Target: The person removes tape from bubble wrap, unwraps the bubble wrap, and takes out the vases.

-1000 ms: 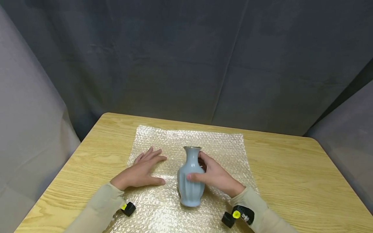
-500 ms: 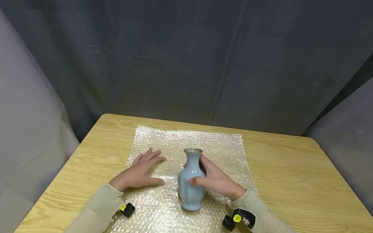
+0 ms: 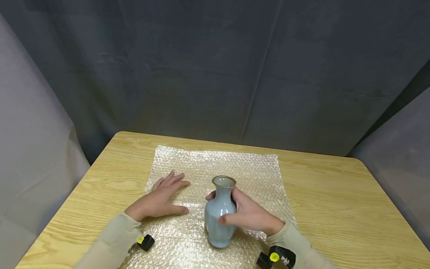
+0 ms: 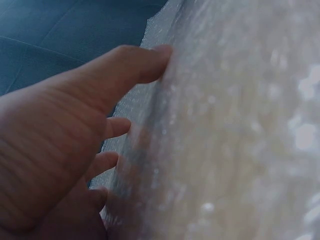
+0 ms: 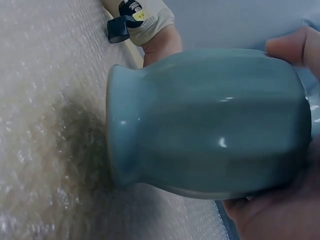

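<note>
A pale blue-green vase (image 3: 220,216) with ribbed sides and a brown rim stands close to upright over the sheet of bubble wrap (image 3: 188,239), its mouth facing up towards the head camera. My right hand (image 3: 250,213) grips its body, thumb across the front and fingers behind; one fingertip shows left of the neck. In the right wrist view the foot of the vase (image 5: 215,125) is near the wrap, with a shadow beside it; contact is hard to judge. My left hand (image 3: 159,200) rests on the wrap with fingers spread, as the left wrist view also shows (image 4: 60,125).
The bubble wrap lies spread on a wooden table (image 3: 336,209) with rounded far corners. A dark curtain (image 3: 201,74) hangs behind it, and grey cloth (image 3: 33,112) closes off the left side. Both wrists carry small black cameras (image 3: 146,243).
The vase has turned from leaning to near upright, its mouth now showing, and has shifted slightly towards me with the right hand. My left hand has stayed in place.
</note>
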Tool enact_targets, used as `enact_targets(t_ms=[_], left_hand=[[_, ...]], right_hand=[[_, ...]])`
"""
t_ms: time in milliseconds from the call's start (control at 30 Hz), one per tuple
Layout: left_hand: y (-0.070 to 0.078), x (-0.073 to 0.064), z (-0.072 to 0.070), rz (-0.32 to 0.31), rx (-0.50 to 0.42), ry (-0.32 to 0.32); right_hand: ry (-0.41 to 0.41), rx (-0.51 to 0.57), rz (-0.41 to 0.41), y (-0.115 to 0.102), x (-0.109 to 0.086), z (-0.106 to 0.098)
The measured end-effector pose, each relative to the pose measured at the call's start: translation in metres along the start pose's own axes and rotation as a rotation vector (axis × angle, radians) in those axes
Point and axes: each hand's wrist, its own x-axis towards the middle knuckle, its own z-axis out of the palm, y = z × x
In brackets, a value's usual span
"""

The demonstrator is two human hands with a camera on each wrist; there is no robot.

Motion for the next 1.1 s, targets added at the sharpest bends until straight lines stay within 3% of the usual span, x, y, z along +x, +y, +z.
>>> enact_targets(t_ms=[200, 533, 967, 1100], left_hand=[[-0.0005, -0.0002, -0.0005, 0.000, -0.001, -0.001], [-0.0003, -0.0003, -0.0006, -0.002, 0.004, -0.001], [-0.0013, 0.0000, 0.0005, 0.002, 0.004, -0.001], [-0.0015, -0.0004, 0.0000, 0.000, 0.007, 0.001]], right_hand=[[-0.019, 0.021, -0.032, 0.0016, -0.0004, 0.0015], [-0.033, -0.089, -0.064, 0.0017, -0.0050, 0.0037], [-0.065, -0.058, -0.126, 0.0063, -0.0061, 0.0058], [-0.035, -0.053, -0.162, 0.0082, -0.0044, 0.0091]])
